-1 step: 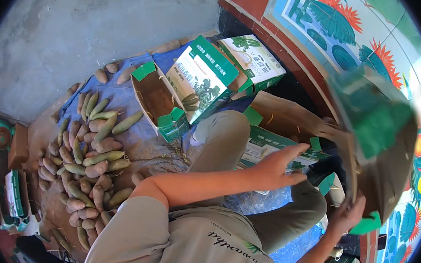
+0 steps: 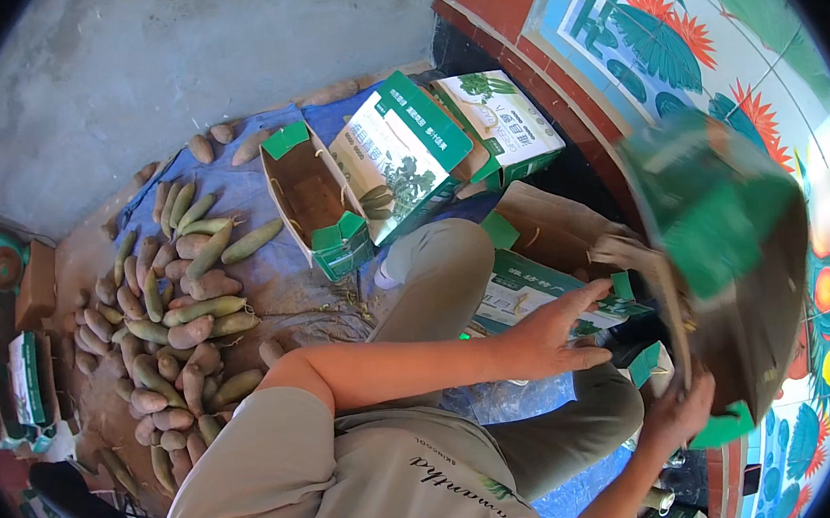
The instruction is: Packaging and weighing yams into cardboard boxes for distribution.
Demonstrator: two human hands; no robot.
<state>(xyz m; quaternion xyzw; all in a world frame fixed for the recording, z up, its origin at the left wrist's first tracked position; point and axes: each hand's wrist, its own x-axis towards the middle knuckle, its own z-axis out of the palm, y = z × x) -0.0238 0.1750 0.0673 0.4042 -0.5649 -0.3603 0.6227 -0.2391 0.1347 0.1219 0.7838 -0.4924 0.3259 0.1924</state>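
Note:
My right hand (image 2: 680,411) is closed on the lower edge of an open cardboard carton (image 2: 749,328) with green end flaps, held tilted at the right and blurred by motion. My left hand (image 2: 552,334) holds nothing; its fingers are apart, pointing toward that carton. Just beyond the left hand stands another open carton (image 2: 516,280), white and green outside and brown inside, near my bent legs. Part of it is hidden by my left hand and the raised carton.
Several long green-and-pink radishes (image 2: 207,252) lie heaped on the floor and blue sheet (image 2: 242,197) at the left. An open carton (image 2: 315,191) and a printed carton (image 2: 401,152) stand farther off. A tiled wall (image 2: 817,56) rises close on the right.
The raised carton has shifted slightly left, and my right hand has moved up a little with it. My left hand is almost in the same place.

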